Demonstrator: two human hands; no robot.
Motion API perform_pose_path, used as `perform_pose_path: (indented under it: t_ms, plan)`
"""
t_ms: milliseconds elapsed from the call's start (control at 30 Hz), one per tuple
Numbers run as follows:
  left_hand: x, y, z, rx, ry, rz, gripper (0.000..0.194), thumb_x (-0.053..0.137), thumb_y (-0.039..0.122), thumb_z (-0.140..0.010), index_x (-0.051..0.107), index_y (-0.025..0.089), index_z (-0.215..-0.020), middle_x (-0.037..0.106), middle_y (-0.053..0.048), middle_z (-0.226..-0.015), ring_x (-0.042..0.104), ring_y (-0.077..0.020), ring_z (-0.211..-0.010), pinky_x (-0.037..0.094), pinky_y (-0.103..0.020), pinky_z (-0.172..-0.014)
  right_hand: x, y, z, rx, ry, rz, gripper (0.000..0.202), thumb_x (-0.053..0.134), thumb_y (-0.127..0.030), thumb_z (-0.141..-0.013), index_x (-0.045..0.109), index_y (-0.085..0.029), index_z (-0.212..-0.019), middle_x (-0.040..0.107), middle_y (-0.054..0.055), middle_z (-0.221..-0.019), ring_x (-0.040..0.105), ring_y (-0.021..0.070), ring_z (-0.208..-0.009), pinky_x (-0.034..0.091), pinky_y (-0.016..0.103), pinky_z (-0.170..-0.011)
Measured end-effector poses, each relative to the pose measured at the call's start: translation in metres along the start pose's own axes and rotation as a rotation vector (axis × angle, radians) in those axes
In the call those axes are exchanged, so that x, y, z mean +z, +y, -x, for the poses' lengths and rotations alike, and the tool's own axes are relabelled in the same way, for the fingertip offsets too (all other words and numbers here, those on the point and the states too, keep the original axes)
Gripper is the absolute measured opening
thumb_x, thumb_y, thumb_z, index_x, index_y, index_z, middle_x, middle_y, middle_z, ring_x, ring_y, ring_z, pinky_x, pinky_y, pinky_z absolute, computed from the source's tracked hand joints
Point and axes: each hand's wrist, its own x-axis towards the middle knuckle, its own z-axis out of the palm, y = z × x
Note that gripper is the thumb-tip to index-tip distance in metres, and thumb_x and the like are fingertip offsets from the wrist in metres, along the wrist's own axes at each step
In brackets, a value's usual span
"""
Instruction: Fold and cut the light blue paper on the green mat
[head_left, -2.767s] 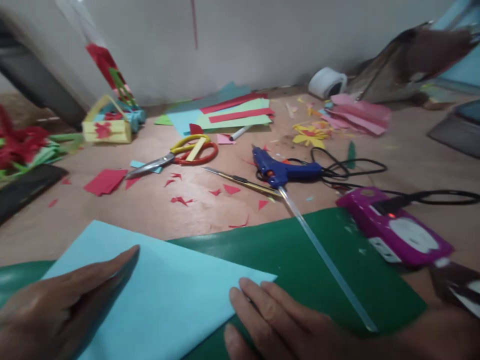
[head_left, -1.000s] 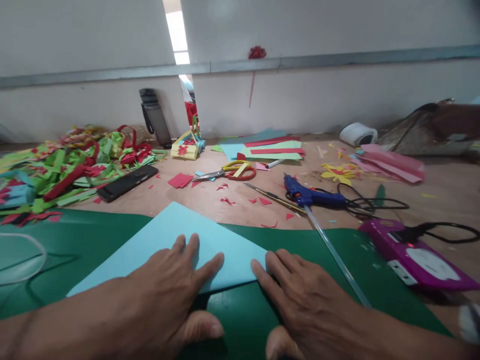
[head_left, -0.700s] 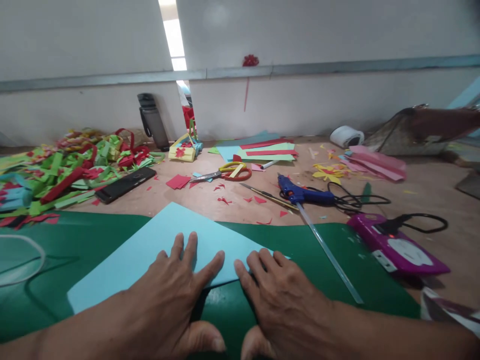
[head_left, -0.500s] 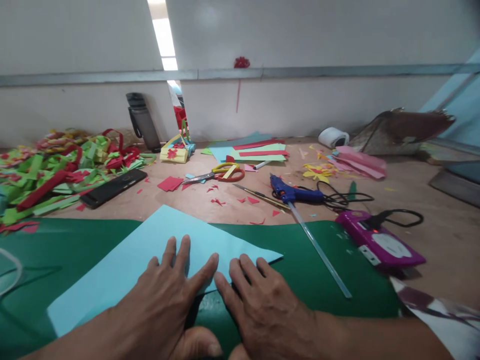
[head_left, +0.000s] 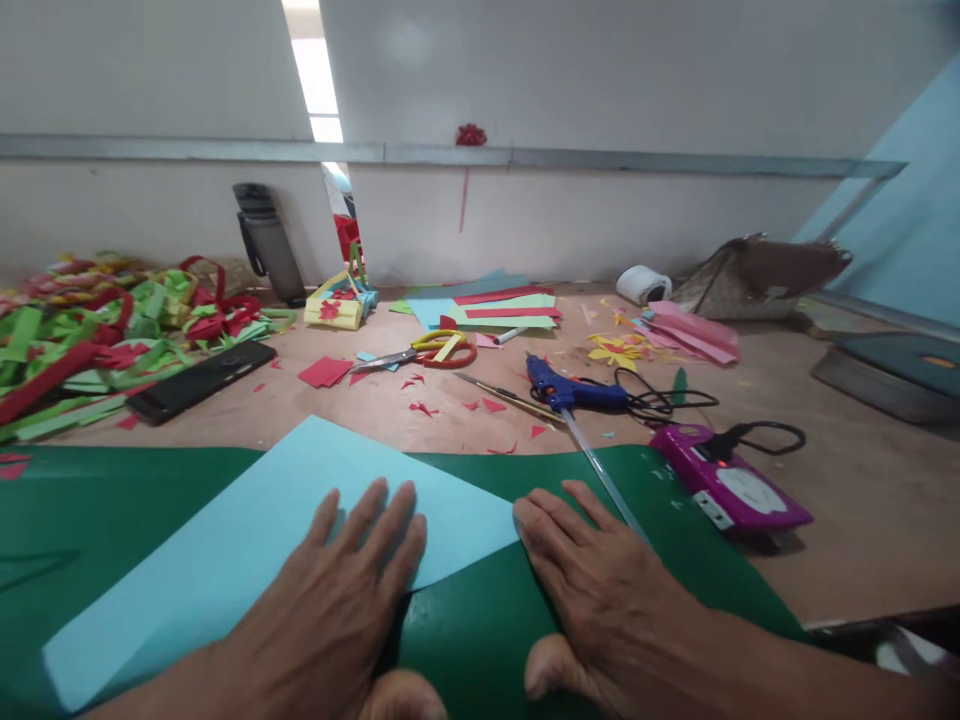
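Both hands lie flat with fingers spread, gripping nothing: the left hand presses on a light blue paper sheet spread over a green mat at the near edge of the counter, while the right hand rests on the mat with its fingertips at the sheet's right corner. Beyond lie a blue glue gun, scissors and a black phone

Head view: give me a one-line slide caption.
Left hand flat on a light blue paper sheet, right hand at its right corner, on a green mat.
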Motion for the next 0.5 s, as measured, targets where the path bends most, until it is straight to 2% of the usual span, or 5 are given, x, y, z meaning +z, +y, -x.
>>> perform_pose_path:
  t_ms: [100,233,300,367,500]
  plan:
    - [-0.008,0.01,-0.005,0.085,-0.021,0.029,0.079,0.039,0.072,-0.08,0.029,0.026,-0.144,0.029,-0.021,-0.147,0.027,-0.0459,-0.131,0.035,-0.065,-0.093,0.001,0.0,-0.009,-0.056,-0.028,-0.021,0.069,0.036,-0.07,-0.082,0.07,-0.011,-0.086,0.066,0.015,-0.095,0.054,0.0283,-0.093,0.033,0.049,-0.094]
    - [-0.008,0.018,-0.013,0.043,-0.073,0.016,0.081,0.045,0.071,-0.077,0.026,0.03,-0.144,0.032,-0.026,-0.144,0.03,-0.0521,-0.127,0.036,-0.071,-0.084,0.001,0.001,-0.012,-0.093,-0.047,-0.029,0.063,0.038,-0.067,-0.083,0.071,-0.013,-0.084,0.065,0.012,-0.09,0.054,0.0267,-0.088,0.034,0.049,-0.093]
    - [0.0,0.016,-0.012,0.034,-0.066,0.015,0.081,0.047,0.071,-0.076,0.026,0.031,-0.144,0.031,-0.026,-0.144,0.031,-0.0519,-0.127,0.037,-0.071,-0.084,0.002,0.002,-0.012,-0.101,-0.043,-0.03,0.06,0.039,-0.064,-0.084,0.07,-0.013,-0.083,0.064,0.012,-0.09,0.054,0.0259,-0.085,0.034,0.05,-0.092]
    - [0.011,0.011,-0.006,0.042,-0.032,0.008,0.073,0.045,0.065,-0.081,0.026,0.032,-0.144,0.03,-0.023,-0.145,0.031,-0.0494,-0.128,0.038,-0.069,-0.086,0.004,0.003,-0.01,-0.1,-0.025,-0.032,0.057,0.04,-0.063,-0.085,0.07,-0.013,-0.083,0.064,0.013,-0.092,0.054,0.026,-0.086,0.033,0.051,-0.093]
    - [0.039,0.003,0.019,-0.03,0.098,-0.094,0.058,0.04,0.053,-0.09,0.026,0.035,-0.143,0.033,-0.017,-0.146,0.029,-0.0459,-0.131,0.037,-0.065,-0.091,0.007,0.004,-0.008,-0.096,0.033,-0.036,0.055,0.044,-0.061,-0.084,0.069,-0.012,-0.083,0.066,0.013,-0.096,0.056,0.0265,-0.088,0.032,0.051,-0.095]
